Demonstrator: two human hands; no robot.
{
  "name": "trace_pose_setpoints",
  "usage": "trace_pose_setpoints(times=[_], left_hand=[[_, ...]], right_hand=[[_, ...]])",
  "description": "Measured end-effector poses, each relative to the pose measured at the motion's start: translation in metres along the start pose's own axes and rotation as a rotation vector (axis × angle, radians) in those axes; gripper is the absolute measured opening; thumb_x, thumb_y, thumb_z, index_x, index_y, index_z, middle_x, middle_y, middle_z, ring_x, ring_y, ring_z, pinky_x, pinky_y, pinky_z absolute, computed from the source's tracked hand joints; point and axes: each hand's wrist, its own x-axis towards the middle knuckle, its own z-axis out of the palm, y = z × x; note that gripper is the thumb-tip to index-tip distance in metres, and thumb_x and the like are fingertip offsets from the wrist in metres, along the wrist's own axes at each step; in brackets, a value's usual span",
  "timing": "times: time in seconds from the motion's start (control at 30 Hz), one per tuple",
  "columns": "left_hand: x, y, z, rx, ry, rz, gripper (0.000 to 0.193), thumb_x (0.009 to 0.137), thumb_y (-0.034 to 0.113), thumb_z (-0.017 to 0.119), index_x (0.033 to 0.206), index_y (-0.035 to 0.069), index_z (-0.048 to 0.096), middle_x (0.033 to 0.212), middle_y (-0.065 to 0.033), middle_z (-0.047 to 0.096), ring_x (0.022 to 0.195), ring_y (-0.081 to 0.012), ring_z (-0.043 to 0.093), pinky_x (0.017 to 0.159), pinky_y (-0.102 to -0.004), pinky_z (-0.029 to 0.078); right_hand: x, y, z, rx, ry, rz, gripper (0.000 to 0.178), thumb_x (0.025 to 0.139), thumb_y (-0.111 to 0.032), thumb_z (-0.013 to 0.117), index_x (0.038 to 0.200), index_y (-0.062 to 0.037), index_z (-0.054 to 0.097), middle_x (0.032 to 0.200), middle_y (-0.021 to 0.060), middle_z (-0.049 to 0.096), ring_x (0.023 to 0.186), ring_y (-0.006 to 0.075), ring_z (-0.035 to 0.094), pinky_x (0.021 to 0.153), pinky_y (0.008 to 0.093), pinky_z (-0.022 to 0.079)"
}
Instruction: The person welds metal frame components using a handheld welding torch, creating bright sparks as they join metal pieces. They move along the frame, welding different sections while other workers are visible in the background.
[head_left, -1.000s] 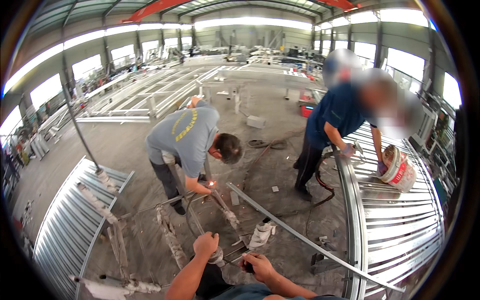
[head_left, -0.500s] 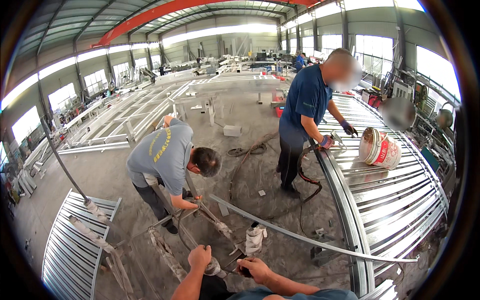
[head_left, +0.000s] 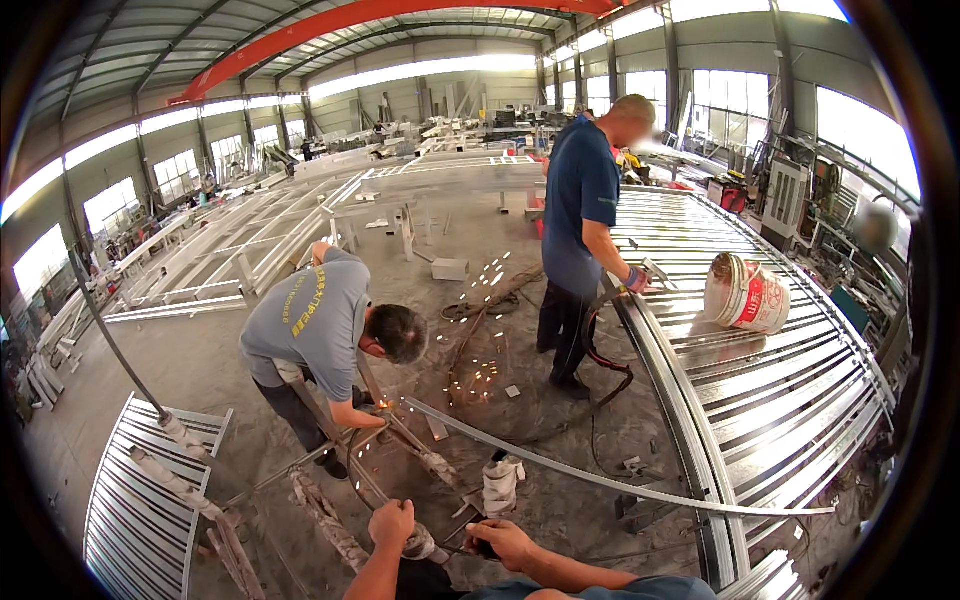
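Note:
My left hand (head_left: 392,522) is closed in a fist at the lower middle, beside the wrapped end of a bar (head_left: 425,545). A thin dark cable (head_left: 362,478) curves down to this fist; what the fingers hold is hidden. To its right, my right hand (head_left: 508,543) is closed around a small black object (head_left: 484,548) whose kind I cannot make out. Ahead of my hands, a co-worker in a grey shirt (head_left: 310,305) bends over a metal stand with cloth-wrapped bars (head_left: 325,515). Bright sparks (head_left: 478,375) fly beyond that co-worker's hands.
A long, thin metal strip (head_left: 600,478) slants across from the middle to the right. Slatted metal panels lie at right (head_left: 800,400) and lower left (head_left: 150,480). A stained white bucket (head_left: 748,294) rests tipped over on the right panel. Another co-worker (head_left: 580,230) stands beside it; hoses cross the floor.
Sparks have appeared by the bending co-worker. The standing co-worker has straightened and turned slightly. The view has shifted a little; my hands keep nearly the same pose.

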Motion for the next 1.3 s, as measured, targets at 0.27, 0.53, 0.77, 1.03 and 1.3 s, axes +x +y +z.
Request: trace_pose_setpoints(times=[0.27, 0.53, 0.77, 1.03, 1.3], left_hand=[[-0.004, 0.003, -0.004, -0.007, 0.05, 0.03, 0.044, 0.094, 0.048, 0.059, 0.109, 0.012, 0.079, 0.107, -0.0162, 0.077, 0.104, -0.0388, 0.071, 0.091, -0.0503, 0.055], [0.003, -0.006, 0.009, -0.018, 0.082, 0.056, 0.045, 0.093, 0.048, 0.059, 0.113, 0.012, 0.079, 0.107, -0.0183, 0.076, 0.104, -0.039, 0.071, 0.092, -0.0504, 0.055], [0.002, -0.001, 0.005, -0.003, 0.006, -0.014, 0.047, 0.096, 0.049, 0.059, 0.119, 0.012, 0.077, 0.113, -0.0174, 0.075, 0.109, -0.038, 0.069, 0.095, -0.05, 0.054], [0.002, 0.004, -0.006, 0.047, -0.09, -0.028, 0.047, 0.103, 0.049, 0.053, 0.124, 0.012, 0.074, 0.12, -0.015, 0.073, 0.114, -0.0379, 0.066, 0.096, -0.0525, 0.054], [-0.003, 0.005, -0.005, 0.002, 0.0, 0.007, 0.042, 0.098, 0.046, 0.058, 0.111, 0.01, 0.076, 0.109, -0.0162, 0.075, 0.106, -0.0398, 0.068, 0.092, -0.0528, 0.054]], right_hand=[[-0.008, -0.003, 0.003, -0.073, -0.012, 0.014, 0.034, 0.101, -0.034, 0.069, 0.089, -0.003, 0.073, 0.085, 0.0061, 0.072, 0.075, 0.0142, 0.063, 0.069, 0.0299, 0.05], [-0.006, 0.001, 0.0, -0.1, -0.019, 0.006, 0.036, 0.101, -0.037, 0.069, 0.09, -0.0028, 0.074, 0.087, 0.0059, 0.072, 0.076, 0.0135, 0.063, 0.068, 0.0287, 0.049], [-0.004, 0.002, -0.002, -0.108, -0.005, 0.016, 0.035, 0.1, -0.036, 0.071, 0.093, -0.0018, 0.073, 0.091, 0.0076, 0.074, 0.078, 0.0149, 0.065, 0.071, 0.0302, 0.052], [-0.003, 0.003, -0.001, -0.047, 0.015, 0.031, 0.034, 0.099, -0.034, 0.071, 0.092, -0.0014, 0.071, 0.09, 0.0075, 0.072, 0.077, 0.0158, 0.064, 0.071, 0.0308, 0.052], [-0.01, -0.002, -0.001, -0.076, -0.018, 0.019, 0.033, 0.1, -0.033, 0.069, 0.088, -0.0014, 0.071, 0.083, 0.0062, 0.07, 0.073, 0.0147, 0.062, 0.069, 0.0296, 0.049]])
